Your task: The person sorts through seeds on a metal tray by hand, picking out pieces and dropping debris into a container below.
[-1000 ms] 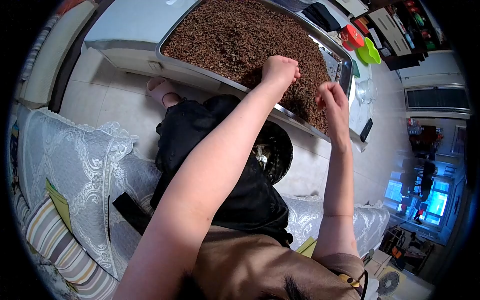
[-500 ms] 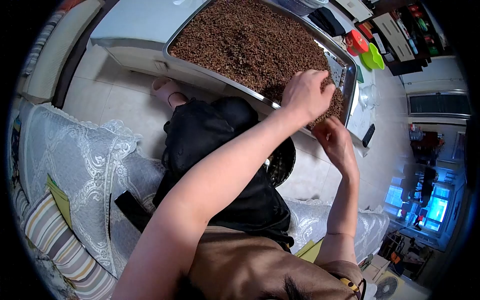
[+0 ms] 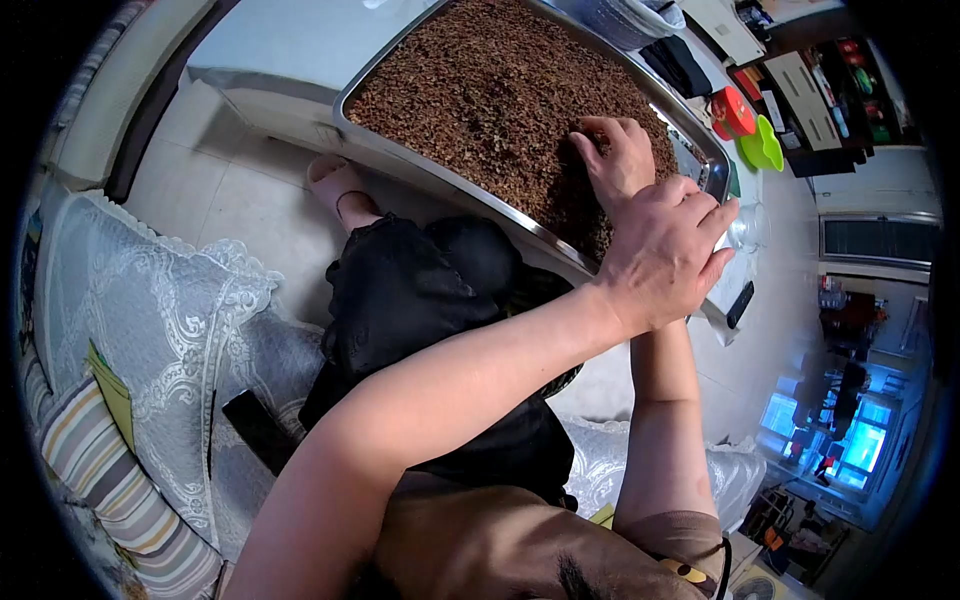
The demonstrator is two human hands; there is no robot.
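Observation:
A deep metal tray (image 3: 470, 190) holds a heap of small dried reddish-brown bits (image 3: 480, 100) that look like Sichuan peppercorns. My right hand (image 3: 622, 160) lies on the heap near its right end, fingers bent and the thumb apart, touching the surface. Crossing above the right wrist is my left hand (image 3: 665, 250), at the tray's near right corner. Its fingers are bent and spaced apart, with nothing visible in them; the palm side is hidden. At the tray's right end, a flat pale piece (image 3: 688, 158) shows beside the heap.
Beyond the tray stand a red container (image 3: 732, 113), a green bowl (image 3: 762, 145) and a pale basket (image 3: 630, 20). A black remote (image 3: 740, 304) and a clear glass vessel (image 3: 748, 228) are at the right. A dark phone-like object (image 3: 258, 430) lies on the lace-covered sofa (image 3: 150, 270).
My right hand has moved from the tray's near edge up onto the heap. The left hand has come off the heap, toward me and right, now crossing over the right wrist.

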